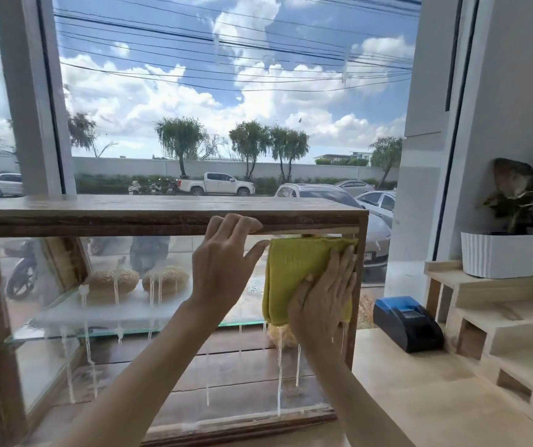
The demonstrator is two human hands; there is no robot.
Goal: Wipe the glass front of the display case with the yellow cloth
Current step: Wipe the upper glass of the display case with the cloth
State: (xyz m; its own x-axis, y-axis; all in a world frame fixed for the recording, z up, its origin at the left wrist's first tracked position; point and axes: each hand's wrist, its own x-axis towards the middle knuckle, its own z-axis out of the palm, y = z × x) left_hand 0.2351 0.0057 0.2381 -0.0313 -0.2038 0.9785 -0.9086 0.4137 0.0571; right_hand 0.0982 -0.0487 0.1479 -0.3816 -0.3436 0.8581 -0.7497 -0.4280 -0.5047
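A wooden display case [129, 217] with a glass front [129, 366] stands on the counter before a large window. White foamy streaks run down the glass. My right hand [321, 298] lies flat on the folded yellow cloth [294, 269], pressing it against the glass at the upper right corner. My left hand [223, 262] grips the top wooden edge of the case, fingers curled over it, thumb touching the cloth's left edge. Two seeded buns [107, 280] rest on a glass shelf inside.
A black and blue receipt printer [407, 324] sits on the counter right of the case. Stepped wooden shelving [500, 317] carries a white planter [510, 253] with a plant. Behind the case is the window with parked cars outside.
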